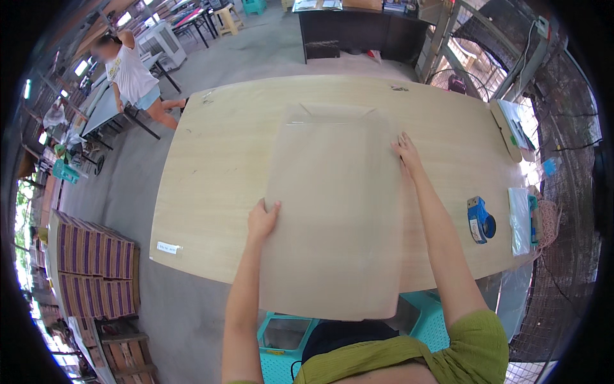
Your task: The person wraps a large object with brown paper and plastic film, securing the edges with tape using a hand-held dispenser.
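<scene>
A flat beige cardboard sheet [332,217], softened by motion blur, lies at the centre of the view over the pale wooden tabletop [211,160], its near end reaching past the edge at 6 o'clock. Taking the sheet's middle as the dial, the left hand [262,219] is at 9 o'clock against its edge, thumb apart from the fingers and laid toward the sheet; the right hand [405,151] is at the right edge, between 1 and 2 o'clock, fingers extended (whether either is clamped on the cardboard, I cannot tell).

At 3 o'clock sits a blue tape dispenser [478,221], with clear plastic bags [519,221] beyond it. A white label [168,247] is at the tabletop's corner, between 8 and 9 o'clock; farther out that way are stacked purple-striped cartons [96,256]. Another person [134,73] stands at 10 o'clock.
</scene>
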Tool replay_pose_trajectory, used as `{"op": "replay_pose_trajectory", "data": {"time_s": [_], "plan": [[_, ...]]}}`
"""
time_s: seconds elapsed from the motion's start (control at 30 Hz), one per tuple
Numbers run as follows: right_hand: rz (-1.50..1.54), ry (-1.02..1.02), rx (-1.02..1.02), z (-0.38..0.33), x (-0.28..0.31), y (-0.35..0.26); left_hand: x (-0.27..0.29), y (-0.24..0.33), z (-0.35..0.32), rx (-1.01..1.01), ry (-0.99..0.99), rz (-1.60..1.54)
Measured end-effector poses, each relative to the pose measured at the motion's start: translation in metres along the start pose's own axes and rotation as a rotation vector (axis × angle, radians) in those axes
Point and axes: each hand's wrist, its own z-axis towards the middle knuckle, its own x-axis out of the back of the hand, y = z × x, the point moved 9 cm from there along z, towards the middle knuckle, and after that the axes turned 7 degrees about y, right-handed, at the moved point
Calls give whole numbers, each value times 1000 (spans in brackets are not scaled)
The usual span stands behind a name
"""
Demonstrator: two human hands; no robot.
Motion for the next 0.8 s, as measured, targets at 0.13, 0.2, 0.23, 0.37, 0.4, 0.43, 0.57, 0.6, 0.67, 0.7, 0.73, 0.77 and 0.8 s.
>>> {"op": "replay_pose_trajectory", "data": {"time_s": [0.13, 0.2, 0.23, 0.37, 0.4, 0.43, 0.57, 0.6, 0.67, 0.7, 0.73, 0.77, 0.8], "plan": [[-280, -10, 165, -1, 60, 19, -31, 28, -41, -108, -5, -279], [-446, -149, 143, -55, 33, 37, -8, 1, -57, -120, -13, -419], [-535, -254, 115, -101, 13, 39, 8, -22, -70, -79, -11, -428], [-285, -207, -13, -229, 91, 47, 5, -21, -102, 23, -13, -332], [-732, -93, 194, -241, 133, 37, 5, -12, -108, 59, 12, -246], [-1177, 30, 396, -247, 182, 29, 7, 8, -113, -46, 97, -99], [-1565, 693, 324, -247, 303, -28, -19, 105, -151, -386, 226, 131], [-1592, 650, 310, -242, 312, -28, -32, 143, -159, -442, 192, 152], [-1653, 530, 309, -225, 329, -34, -59, 196, -177, -516, 146, 160], [-1661, 455, 276, -219, 335, -30, -71, 216, -185, -544, 134, 148], [-1668, 387, 243, -215, 339, -27, -84, 236, -193, -579, 123, 133], [-1668, 313, 215, -209, 338, -22, -93, 250, -201, -577, 116, 113], [-1667, 279, 190, -205, 339, -20, -101, 264, -209, -574, 111, 94]]}}
